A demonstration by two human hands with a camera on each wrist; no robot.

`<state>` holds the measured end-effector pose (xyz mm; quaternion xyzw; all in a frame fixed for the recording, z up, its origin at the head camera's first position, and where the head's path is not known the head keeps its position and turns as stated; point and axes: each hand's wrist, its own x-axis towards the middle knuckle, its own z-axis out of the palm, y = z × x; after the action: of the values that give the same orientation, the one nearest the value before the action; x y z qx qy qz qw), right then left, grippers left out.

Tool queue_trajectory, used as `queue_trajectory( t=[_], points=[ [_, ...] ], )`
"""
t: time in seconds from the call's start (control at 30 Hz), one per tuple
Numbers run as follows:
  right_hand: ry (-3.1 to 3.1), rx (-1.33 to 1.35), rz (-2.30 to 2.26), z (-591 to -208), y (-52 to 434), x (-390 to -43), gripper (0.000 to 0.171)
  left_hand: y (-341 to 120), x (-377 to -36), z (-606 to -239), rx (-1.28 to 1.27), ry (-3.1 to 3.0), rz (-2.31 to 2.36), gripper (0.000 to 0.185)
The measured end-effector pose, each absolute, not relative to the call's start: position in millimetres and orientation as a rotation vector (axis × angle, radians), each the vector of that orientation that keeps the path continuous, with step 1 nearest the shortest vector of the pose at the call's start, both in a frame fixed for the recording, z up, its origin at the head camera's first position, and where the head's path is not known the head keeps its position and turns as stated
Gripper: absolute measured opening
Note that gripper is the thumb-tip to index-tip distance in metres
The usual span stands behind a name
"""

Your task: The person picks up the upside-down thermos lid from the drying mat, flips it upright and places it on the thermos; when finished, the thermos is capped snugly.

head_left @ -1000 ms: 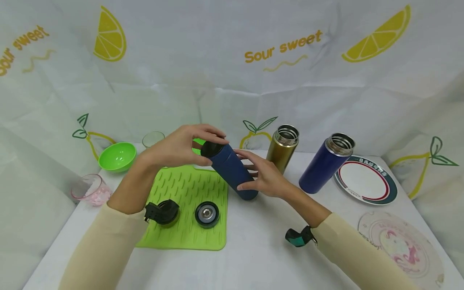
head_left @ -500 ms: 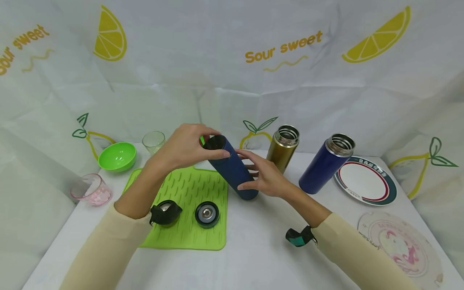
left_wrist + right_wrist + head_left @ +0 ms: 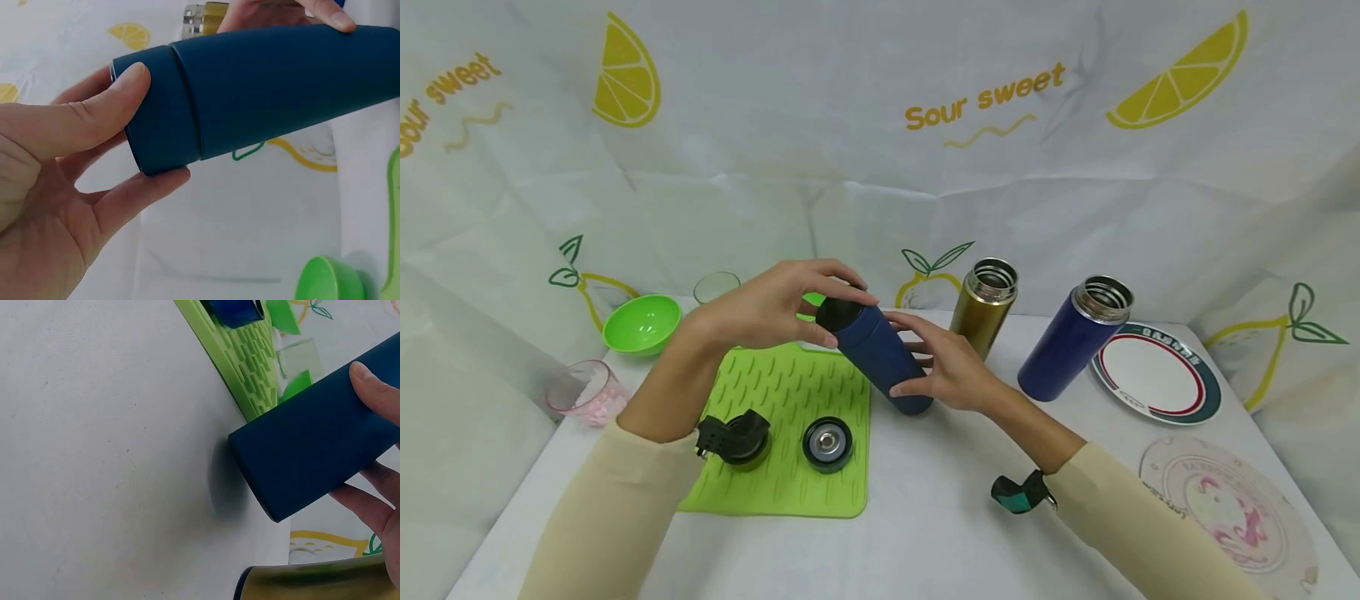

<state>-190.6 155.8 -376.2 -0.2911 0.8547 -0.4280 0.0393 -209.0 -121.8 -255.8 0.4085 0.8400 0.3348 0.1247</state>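
Note:
A dark blue vacuum flask [image 3: 876,354] leans toward the left between both hands, its base near the table. My left hand [image 3: 775,304] grips its blue cap [image 3: 159,125], with the thumb on one side and fingers on the other. In the left wrist view a seam runs between cap and body. My right hand [image 3: 943,362] holds the lower body, thumb in front and fingers behind, partly hidden. Below on a green mat [image 3: 775,492] lie a round black-and-grey lid [image 3: 827,443] and another lid with an olive side [image 3: 751,462], partly covered by the left wrist's black device.
Uncapped gold [image 3: 981,317] and purple-blue [image 3: 1067,350] flasks stand to the right, beside a rimmed plate [image 3: 1210,392] and a pink round mat [image 3: 1232,508]. At left are a green bowl [image 3: 643,325], a pink-rimmed glass [image 3: 597,396] and a clear glass [image 3: 717,286].
My left hand twists on the cap: its thumb swung forward across the front half a second ago, and is now back at the left. The right hand stays in place on the flask.

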Motion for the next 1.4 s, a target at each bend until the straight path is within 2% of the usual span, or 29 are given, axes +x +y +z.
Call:
queue_trajectory(
  t=[0.43, 0.83, 1.13, 1.4],
  points=[
    [2.621, -0.857, -1.35, -380.1, 154.7, -188.5, 0.097, -122.4, -210.0, -263.4, 1.235, 2.441, 1.005, 0.059],
    [2.619, -0.821, -1.484, -388.3, 155.8, -184.9, 0.101, -125.4, -204.6, -280.8, 1.005, 2.481, 1.247, 0.084],
    [2.593, -0.744, -1.657, -400.1, 160.1, -178.8, 0.093, -142.7, -201.3, -295.4, 0.901, 2.502, 1.249, 0.081],
    [2.599, -0.679, -1.809, -408.7, 154.2, -181.3, 0.091, -167.9, -183.1, -314.9, 0.843, 2.559, 1.225, 0.077]
  ],
)
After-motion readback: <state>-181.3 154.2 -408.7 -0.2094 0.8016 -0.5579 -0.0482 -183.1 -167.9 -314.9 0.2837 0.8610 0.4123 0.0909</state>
